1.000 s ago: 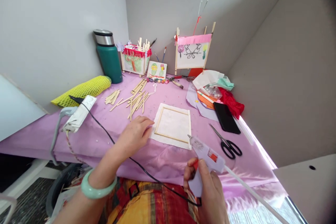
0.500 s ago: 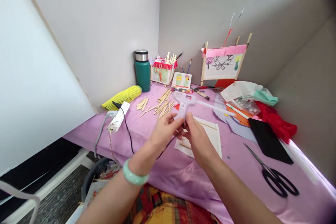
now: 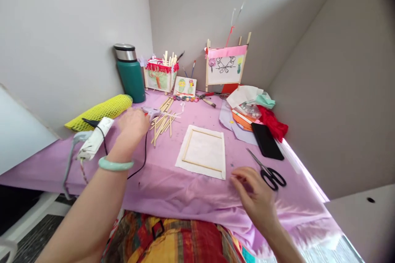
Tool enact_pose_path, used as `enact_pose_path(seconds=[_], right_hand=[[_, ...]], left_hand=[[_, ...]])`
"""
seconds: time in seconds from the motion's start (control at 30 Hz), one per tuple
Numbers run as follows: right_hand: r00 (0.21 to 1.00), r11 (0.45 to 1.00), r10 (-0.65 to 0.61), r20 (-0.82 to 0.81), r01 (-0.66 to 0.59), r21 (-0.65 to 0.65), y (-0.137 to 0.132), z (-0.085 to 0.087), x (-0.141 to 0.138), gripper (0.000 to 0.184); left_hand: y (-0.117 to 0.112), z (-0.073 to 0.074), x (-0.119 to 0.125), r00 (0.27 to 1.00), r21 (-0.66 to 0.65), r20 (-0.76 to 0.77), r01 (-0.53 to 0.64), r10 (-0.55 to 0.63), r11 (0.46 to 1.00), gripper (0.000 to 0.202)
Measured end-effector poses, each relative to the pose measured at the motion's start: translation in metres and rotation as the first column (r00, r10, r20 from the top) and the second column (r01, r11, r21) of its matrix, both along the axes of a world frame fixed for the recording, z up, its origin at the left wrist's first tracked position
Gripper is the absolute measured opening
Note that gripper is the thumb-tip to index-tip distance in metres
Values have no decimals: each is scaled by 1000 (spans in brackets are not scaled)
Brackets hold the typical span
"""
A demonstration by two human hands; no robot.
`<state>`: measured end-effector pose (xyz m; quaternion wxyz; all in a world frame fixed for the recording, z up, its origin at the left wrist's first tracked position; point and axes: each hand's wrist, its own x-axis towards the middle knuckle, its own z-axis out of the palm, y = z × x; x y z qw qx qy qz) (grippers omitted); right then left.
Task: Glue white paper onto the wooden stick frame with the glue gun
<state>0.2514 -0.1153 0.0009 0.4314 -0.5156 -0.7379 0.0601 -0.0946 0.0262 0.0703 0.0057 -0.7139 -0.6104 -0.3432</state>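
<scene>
My left hand (image 3: 133, 126), with a pale green bangle above the wrist, is closed around the handle of a white hot glue gun (image 3: 152, 112). The gun is over the left part of the table beside loose wooden sticks (image 3: 163, 125), its nozzle pointing right and a clear glue string near it. My right hand (image 3: 254, 197) hovers off the lower right corner of a white sheet (image 3: 203, 148), thumb and curled fingers apart, nothing visible in them. Thin wooden sticks lie along the sheet's edges like a frame. Scissors (image 3: 267, 170) rest just beyond my right hand.
A green bottle (image 3: 132, 76), a yellow mesh roll (image 3: 98, 111) and a white power strip (image 3: 96, 137) are on the left. Behind stand a decorated stick box (image 3: 158, 79) and a hanging picture (image 3: 226, 68). A black phone (image 3: 267, 141) and red cloth (image 3: 273, 123) are on the right.
Both hands were together at the glue gun over the sheet. My left hand has carried the gun left to the sticks; my right hand has let go and moved right. The view has shifted right.
</scene>
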Motion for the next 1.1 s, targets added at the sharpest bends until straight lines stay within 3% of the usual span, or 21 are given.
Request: enact_pose_path(seconds=[0.07,0.1,0.17,0.23,0.33,0.43,0.7,0.93,1.1], right_hand=[[992,998,47,121,-51,37,-3,-8,2,11],[984,997,49,169,-60,59,-4,-10,2,12],[973,993,35,226,-59,99,-3,-12,1,13],[967,991,23,255,-57,125,-2,-13,-1,14],[955,988,15,295,-60,145,0,-13,-3,15],[949,986,20,316,-70,150,1,-12,-3,16],[913,986,98,395,-144,88,4,2,-3,16],[935,985,88,342,-133,111,6,-4,-2,10],[943,983,21,333,-80,164,5,-8,-6,8]], left_hand=[[-25,-1,19,992,66,12,-122,122,990,20],[-39,-4,30,991,93,-27,-131,134,987,20],[-68,-14,51,989,81,-71,134,-129,988,18],[-92,-29,68,917,60,-125,388,-379,920,18],[-112,-51,86,855,31,-231,484,-464,875,19],[-114,-60,100,820,4,-323,501,-473,865,18],[-105,-53,118,712,-76,-503,528,-490,846,10],[-104,-65,121,823,11,-396,448,-408,894,13],[-104,-65,124,853,29,-361,416,-378,909,15]])
